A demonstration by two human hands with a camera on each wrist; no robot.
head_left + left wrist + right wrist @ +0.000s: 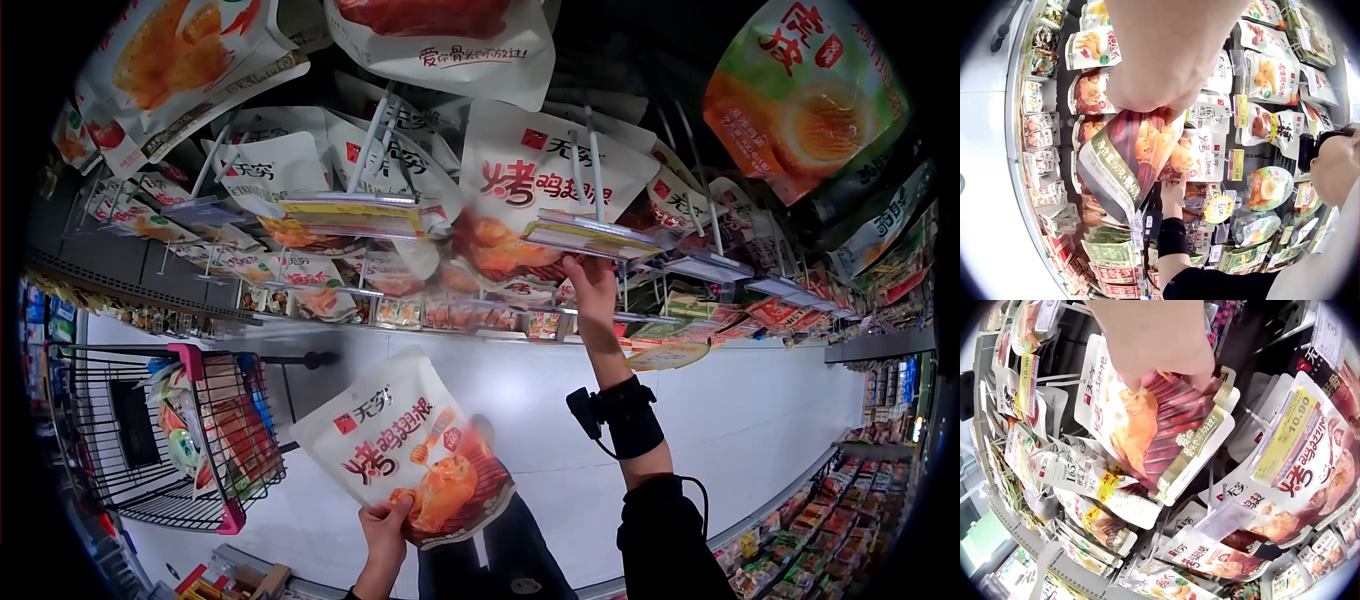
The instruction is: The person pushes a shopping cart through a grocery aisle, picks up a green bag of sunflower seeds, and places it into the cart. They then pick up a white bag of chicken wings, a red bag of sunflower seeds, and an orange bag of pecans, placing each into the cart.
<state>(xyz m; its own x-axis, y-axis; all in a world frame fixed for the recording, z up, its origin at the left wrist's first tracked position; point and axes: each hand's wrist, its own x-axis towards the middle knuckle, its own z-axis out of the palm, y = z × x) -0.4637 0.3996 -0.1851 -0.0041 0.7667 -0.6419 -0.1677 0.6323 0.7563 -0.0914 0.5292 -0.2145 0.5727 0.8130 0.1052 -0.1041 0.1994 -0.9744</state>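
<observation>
My left hand [385, 522] pinches a white and red-brown snack pouch [425, 455] by its lower edge, with roasted chicken pictured on the front. That pouch [1129, 159] appears tilted beneath the hand in the left wrist view. On the rack, my right hand [594, 288] grips the lower right edge of a hanging pouch [535, 165] of the same design. In the right wrist view, thumb and fingers lie over the bottom of this hanging pouch [1125, 422]. A price-tag holder [590, 236] on its hook crosses in front of it.
Rows of other hanging pouches [385, 165] flank it on metal hooks with tag holders. A black wire shopping cart with pink corners [187, 362] stands at the left, packages inside. White floor [760, 430] lies below; a low display of packets [820, 520] is at lower right.
</observation>
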